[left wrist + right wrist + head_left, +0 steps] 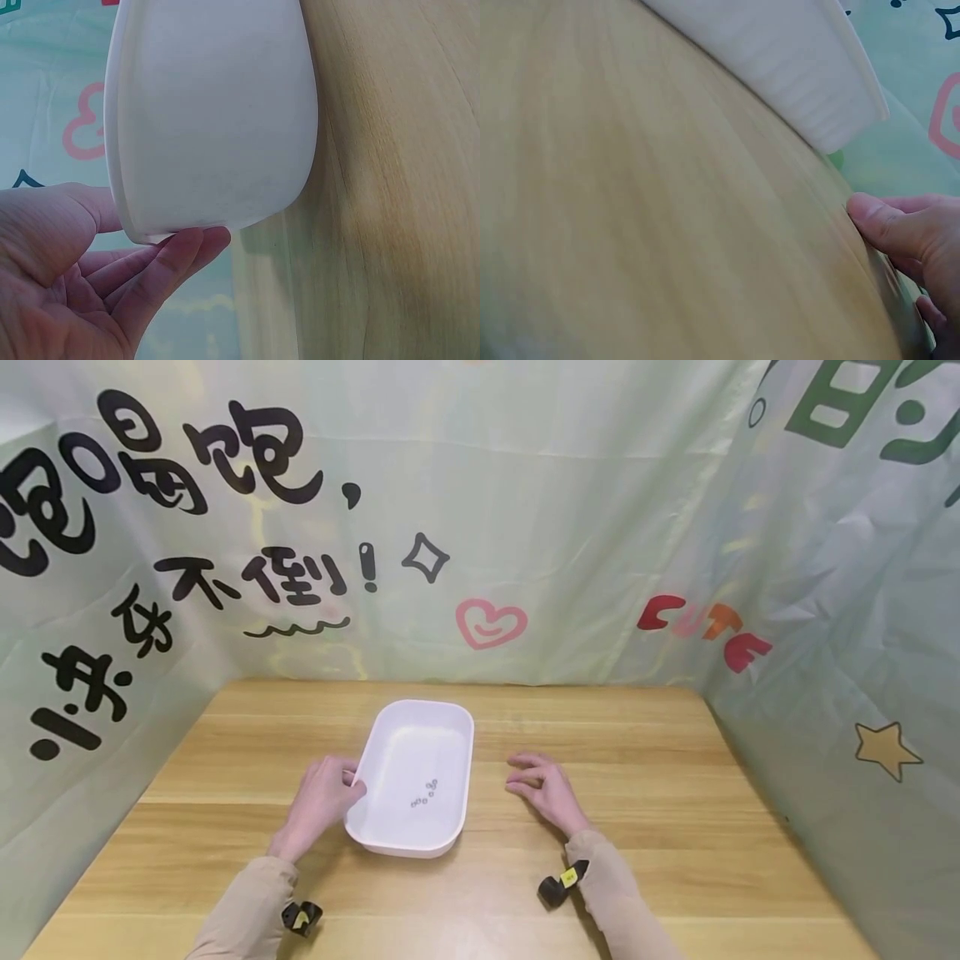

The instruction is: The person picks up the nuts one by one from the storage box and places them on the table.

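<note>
A white plastic tub (408, 747) with rounded corners sits left of centre on the table. Several small ring-like things (424, 801) lie on its floor; they are too small to name. My left hand (322, 802) pinches the tub's left rim, thumb over the edge and fingers against the outer wall, as the left wrist view also shows (165, 285). To the right of the tub, apart from it, my right hand (547, 789) is low over the table with loosely bent fingers and nothing held. In the right wrist view, the tub's outer wall (780, 60) shows beyond that hand (915, 240).
The wooden table (637, 760) meets a pale printed curtain (570, 543) at the back and both sides. Each sleeve carries a small black wrist camera, a left one (302, 917) and a right one (555, 891).
</note>
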A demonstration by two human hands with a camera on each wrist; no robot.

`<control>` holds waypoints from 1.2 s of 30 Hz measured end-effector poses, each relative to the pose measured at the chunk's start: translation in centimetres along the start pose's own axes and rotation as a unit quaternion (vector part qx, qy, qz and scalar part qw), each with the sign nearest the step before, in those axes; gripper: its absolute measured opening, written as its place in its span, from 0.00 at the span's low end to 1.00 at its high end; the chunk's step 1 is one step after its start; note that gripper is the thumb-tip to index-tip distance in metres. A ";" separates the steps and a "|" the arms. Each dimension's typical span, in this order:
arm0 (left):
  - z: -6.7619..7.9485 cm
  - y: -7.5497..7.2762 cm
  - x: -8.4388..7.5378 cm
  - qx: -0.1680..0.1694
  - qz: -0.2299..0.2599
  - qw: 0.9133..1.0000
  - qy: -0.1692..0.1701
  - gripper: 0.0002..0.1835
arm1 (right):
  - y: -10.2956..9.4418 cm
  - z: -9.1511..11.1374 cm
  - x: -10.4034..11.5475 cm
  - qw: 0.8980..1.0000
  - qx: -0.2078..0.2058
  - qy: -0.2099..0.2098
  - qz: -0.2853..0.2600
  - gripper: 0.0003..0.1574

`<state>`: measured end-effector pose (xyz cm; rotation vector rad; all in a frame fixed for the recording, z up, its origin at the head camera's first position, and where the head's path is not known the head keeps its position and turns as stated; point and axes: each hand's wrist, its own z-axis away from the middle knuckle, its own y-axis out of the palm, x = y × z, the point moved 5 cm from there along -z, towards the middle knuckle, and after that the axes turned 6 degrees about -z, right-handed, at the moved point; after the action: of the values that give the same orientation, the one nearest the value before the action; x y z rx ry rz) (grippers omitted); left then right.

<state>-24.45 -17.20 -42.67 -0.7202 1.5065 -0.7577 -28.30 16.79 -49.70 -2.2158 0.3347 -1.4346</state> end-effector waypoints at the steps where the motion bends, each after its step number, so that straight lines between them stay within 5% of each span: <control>1: 0.1 0.0 0.0 0.000 0.000 1.000 0.000 0.15 | 0.0 0.1 0.0 1.000 -0.003 -0.004 0.012 0.05; 24: 0.1 0.1 0.2 -0.005 0.000 1.000 -0.002 0.16 | 0.1 0.7 -0.1 0.999 -0.001 -0.035 0.039 0.07; 36: 0.0 0.0 0.2 -0.007 -0.003 1.000 0.006 0.15 | -0.1 0.8 -0.1 1.000 0.000 -0.023 0.001 0.11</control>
<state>-24.43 -17.38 -42.75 -0.7325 1.5221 -0.7570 -27.63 17.11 -49.98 -2.2450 0.3220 -1.3795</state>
